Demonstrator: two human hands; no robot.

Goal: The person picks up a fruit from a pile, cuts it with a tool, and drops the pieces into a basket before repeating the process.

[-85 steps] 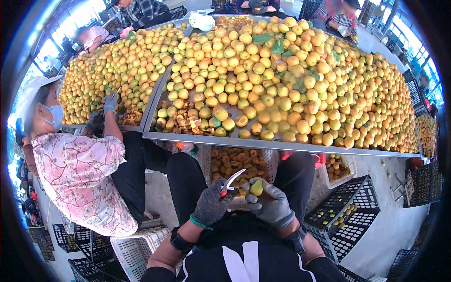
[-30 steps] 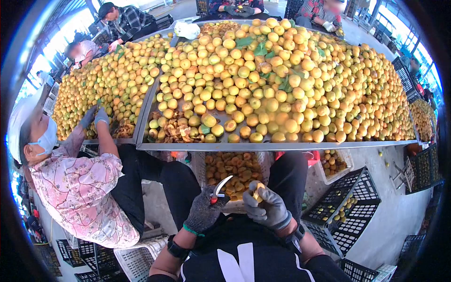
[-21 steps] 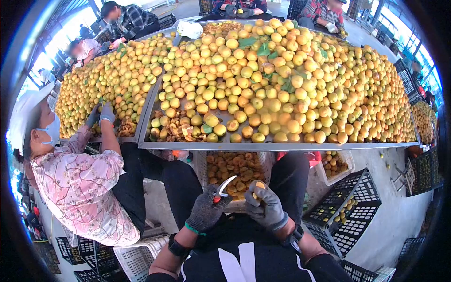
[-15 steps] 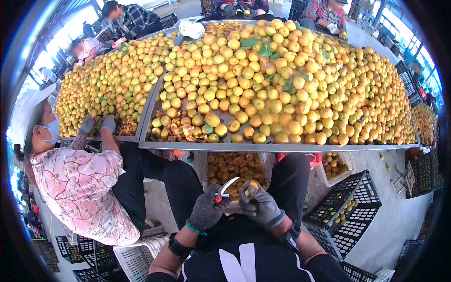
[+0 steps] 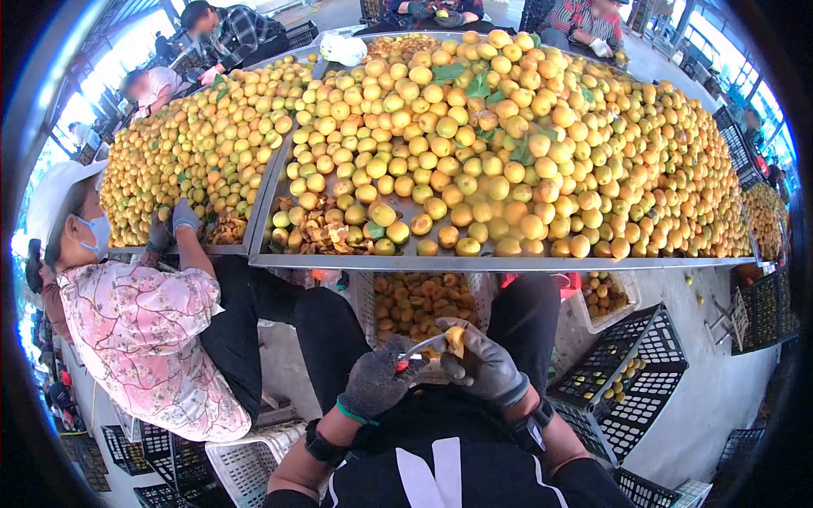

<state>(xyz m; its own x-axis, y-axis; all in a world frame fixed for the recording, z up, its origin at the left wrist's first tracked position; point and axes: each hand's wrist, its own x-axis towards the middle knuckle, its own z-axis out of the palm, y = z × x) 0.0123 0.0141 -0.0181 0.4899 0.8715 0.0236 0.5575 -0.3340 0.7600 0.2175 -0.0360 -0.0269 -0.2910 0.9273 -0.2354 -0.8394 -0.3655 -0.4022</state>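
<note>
small yellow-orange apricot (image 5: 456,340) sits above the lap, below the metal table (image 5: 508,263), pinched in the grip of the gloved right hand (image 5: 489,370), while the left hand (image 5: 377,385) clasps a red-handled curved knife (image 5: 423,345) touching it. probably light, soft, easily bruised and juice-slick, it wants a gentle hold by its sides.

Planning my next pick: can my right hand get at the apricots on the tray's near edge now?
Probably: nothing blocks the right hand from the tray edge, but it is full, holding a cut apricot to the knife in the left hand.
</note>
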